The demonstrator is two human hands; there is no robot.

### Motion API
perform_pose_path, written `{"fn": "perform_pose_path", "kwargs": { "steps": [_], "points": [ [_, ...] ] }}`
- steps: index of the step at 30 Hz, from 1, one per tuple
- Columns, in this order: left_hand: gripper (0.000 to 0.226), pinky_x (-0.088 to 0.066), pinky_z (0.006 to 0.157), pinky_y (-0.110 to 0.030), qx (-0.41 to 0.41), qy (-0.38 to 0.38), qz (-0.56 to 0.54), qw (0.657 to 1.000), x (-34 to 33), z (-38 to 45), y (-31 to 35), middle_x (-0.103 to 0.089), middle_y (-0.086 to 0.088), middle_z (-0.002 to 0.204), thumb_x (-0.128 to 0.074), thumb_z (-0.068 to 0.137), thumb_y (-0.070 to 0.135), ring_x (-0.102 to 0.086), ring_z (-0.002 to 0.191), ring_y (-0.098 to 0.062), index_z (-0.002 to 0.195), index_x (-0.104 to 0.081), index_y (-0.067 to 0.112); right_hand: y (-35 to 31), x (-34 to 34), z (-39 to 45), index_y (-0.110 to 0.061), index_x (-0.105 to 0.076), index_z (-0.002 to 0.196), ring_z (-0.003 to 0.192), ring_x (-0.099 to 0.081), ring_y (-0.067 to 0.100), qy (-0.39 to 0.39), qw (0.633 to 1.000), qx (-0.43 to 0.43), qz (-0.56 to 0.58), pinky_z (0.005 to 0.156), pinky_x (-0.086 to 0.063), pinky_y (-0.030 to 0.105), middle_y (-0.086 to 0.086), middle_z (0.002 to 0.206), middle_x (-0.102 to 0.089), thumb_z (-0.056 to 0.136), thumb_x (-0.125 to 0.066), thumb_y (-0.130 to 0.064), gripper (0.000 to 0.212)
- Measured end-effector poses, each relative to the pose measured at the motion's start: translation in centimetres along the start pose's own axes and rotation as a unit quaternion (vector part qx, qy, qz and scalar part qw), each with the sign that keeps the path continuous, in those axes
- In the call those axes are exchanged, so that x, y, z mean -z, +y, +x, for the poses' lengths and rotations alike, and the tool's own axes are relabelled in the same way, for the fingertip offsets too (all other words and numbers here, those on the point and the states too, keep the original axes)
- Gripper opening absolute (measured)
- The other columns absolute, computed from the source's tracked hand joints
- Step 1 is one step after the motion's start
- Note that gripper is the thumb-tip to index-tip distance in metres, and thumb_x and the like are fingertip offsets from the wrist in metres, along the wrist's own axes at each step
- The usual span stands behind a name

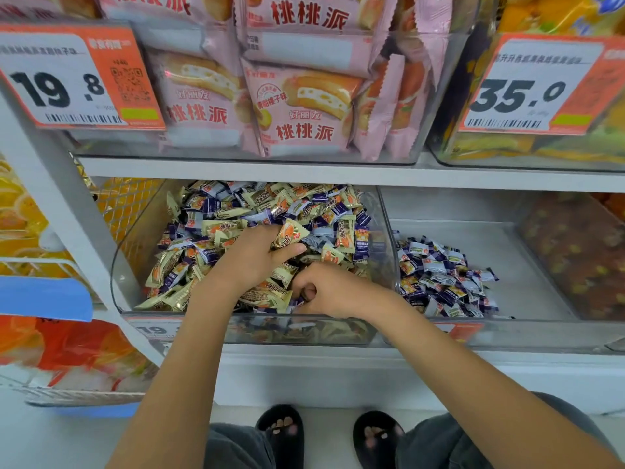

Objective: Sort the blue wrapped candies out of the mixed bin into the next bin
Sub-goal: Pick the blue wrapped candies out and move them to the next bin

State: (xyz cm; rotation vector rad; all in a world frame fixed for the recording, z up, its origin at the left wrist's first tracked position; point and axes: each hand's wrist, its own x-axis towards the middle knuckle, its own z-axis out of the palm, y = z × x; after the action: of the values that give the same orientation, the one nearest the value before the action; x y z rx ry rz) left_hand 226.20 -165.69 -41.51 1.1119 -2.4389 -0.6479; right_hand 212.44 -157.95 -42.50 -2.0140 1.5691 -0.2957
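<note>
At far left a tilted price tag (67, 79) reading 19.8 hangs over the shelf (236, 170). Below it sits the clear mixed bin (125, 265), heaped with cream-and-orange candies (169, 262) and blue wrapped candies (348, 211) jumbled together. The left hand (257, 252) is buried in the middle of the heap, fingers curled, thumb pressed against a cream-and-orange wrapper; it seems to be raking the pile aside rather than picking. Just to its right, near the bin's front wall, the right hand (324, 292) is closed into a loose fist with the fingertips pinched together low in the candies; whether a blue piece is caught inside cannot be told. Further right, past the clear divider, the next bin (541, 252) holds a modest pile of sorted blue candies (443, 279) against its left side. The step looks like mid-pick, with many blues left. Next the right hand would need to lift clear, cross the divider and release over that pile.
</note>
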Motion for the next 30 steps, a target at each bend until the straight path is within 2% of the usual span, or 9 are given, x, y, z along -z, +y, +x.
{"fn": "perform_pose_path", "kwargs": {
  "steps": [4, 7, 11, 15, 17, 20, 23, 26, 30],
  "points": [
    [0.032, -0.027, 0.049, -0.013, 0.009, -0.001, 0.003, 1.0, -0.1, 0.1, -0.1, -0.041, 0.012, 0.063, -0.055, 0.09, 0.039, -0.039, 0.058, -0.001, 0.071, -0.039, 0.02, -0.5, 1.2, -1.4, -0.016, -0.071, 0.088, 0.069, -0.051, 0.004, 0.066, 0.997, -0.021, -0.014, 0.063, -0.042, 0.023, -0.012, 0.075, -0.055, 0.081, -0.071, -0.02, 0.008],
    [0.036, -0.029, 0.053, -0.015, 0.008, -0.007, -0.01, 1.0, -0.1, 0.1, -0.4, -0.049, 0.005, 0.071, -0.054, 0.088, 0.043, -0.052, 0.07, -0.017, 0.087, -0.055, 0.008, -0.8, 2.7, -4.3, -0.02, -0.07, 0.087, 0.077, -0.059, 0.005, 0.229, 0.972, -0.038, -0.021, 0.076, -0.051, 0.026, -0.008, 0.085, -0.062, 0.085, -0.067, -0.018, 0.004],
    [0.043, -0.029, 0.052, -0.01, -0.004, 0.001, -0.006, 1.0, -0.1, -0.1, -0.2, -0.061, -0.006, 0.089, -0.054, 0.091, 0.038, -0.058, 0.088, -0.029, 0.1, -0.056, -0.004, -0.2, 4.8, -8.8, -0.022, -0.07, 0.081, 0.057, -0.06, 0.004, 0.411, 0.894, -0.081, 0.158, 0.053, -0.051, 0.018, -0.012, 0.073, -0.065, 0.081, -0.07, -0.013, 0.009],
    [0.034, -0.027, 0.051, -0.015, 0.006, -0.006, 0.005, 1.0, 0.0, -0.2, 0.2, -0.056, -0.001, 0.075, -0.053, 0.091, 0.039, -0.056, 0.074, -0.019, 0.084, -0.053, 0.006, 2.3, 5.4, -11.3, -0.017, -0.069, 0.084, 0.05, -0.06, 0.011, 0.437, 0.823, -0.155, 0.329, 0.055, -0.056, 0.026, 0.002, 0.073, -0.068, 0.085, -0.067, -0.008, 0.009],
    [0.033, -0.027, 0.049, -0.015, 0.015, -0.011, 0.011, 1.0, 0.1, -0.3, 0.5, -0.042, 0.006, 0.062, -0.053, 0.091, 0.038, -0.041, 0.057, -0.005, 0.068, -0.038, 0.02, 3.0, 5.2, -11.7, -0.018, -0.067, 0.083, 0.055, -0.061, 0.009, 0.437, 0.801, -0.153, 0.38, 0.06, -0.058, 0.026, -0.005, 0.066, -0.066, 0.086, -0.063, -0.005, 0.014],
    [0.037, -0.024, 0.048, -0.017, 0.022, -0.02, 0.022, 0.999, 0.1, -0.2, 0.6, -0.038, 0.008, 0.059, -0.053, 0.091, 0.039, -0.037, 0.055, -0.002, 0.064, -0.032, 0.025, 2.7, 5.0, -11.7, -0.015, -0.066, 0.084, 0.06, -0.062, 0.005, 0.411, 0.784, -0.114, 0.45, 0.061, -0.055, 0.019, -0.007, 0.064, -0.066, 0.088, -0.059, -0.001, 0.017],
    [0.037, -0.025, 0.048, -0.02, 0.027, -0.024, 0.03, 0.999, 0.1, -0.1, 0.4, -0.039, 0.005, 0.058, -0.052, 0.09, 0.042, -0.039, 0.053, -0.005, 0.063, -0.034, 0.023, 1.4, 5.0, -10.5, -0.016, -0.066, 0.086, 0.055, -0.059, 0.006, 0.37, 0.837, -0.106, 0.389, 0.053, -0.05, 0.015, 0.007, 0.078, -0.068, 0.086, -0.063, -0.003, 0.014],
    [0.039, -0.024, 0.047, -0.018, 0.026, -0.019, 0.027, 0.999, 0.2, -0.3, 0.7, -0.036, 0.006, 0.057, -0.053, 0.091, 0.039, -0.035, 0.052, -0.003, 0.063, -0.033, 0.019, 1.1, 5.1, -9.1, -0.022, -0.065, 0.092, 0.048, -0.056, 0.004, 0.397, 0.863, -0.119, 0.291, 0.047, -0.047, 0.014, 0.005, 0.076, -0.066, 0.08, -0.071, -0.007, 0.02],
    [0.037, -0.024, 0.048, -0.016, 0.017, -0.008, 0.02, 1.0, 0.2, -0.4, 0.7, -0.05, 0.003, 0.076, -0.053, 0.091, 0.039, -0.033, 0.054, -0.002, 0.084, -0.049, 0.003, 2.8, 5.0, -10.5, -0.017, -0.069, 0.08, 0.051, -0.06, 0.003, 0.52, 0.781, -0.139, 0.317, 0.05, -0.048, 0.013, -0.008, 0.068, -0.068, 0.08, -0.072, -0.007, 0.011]
  ]
}}
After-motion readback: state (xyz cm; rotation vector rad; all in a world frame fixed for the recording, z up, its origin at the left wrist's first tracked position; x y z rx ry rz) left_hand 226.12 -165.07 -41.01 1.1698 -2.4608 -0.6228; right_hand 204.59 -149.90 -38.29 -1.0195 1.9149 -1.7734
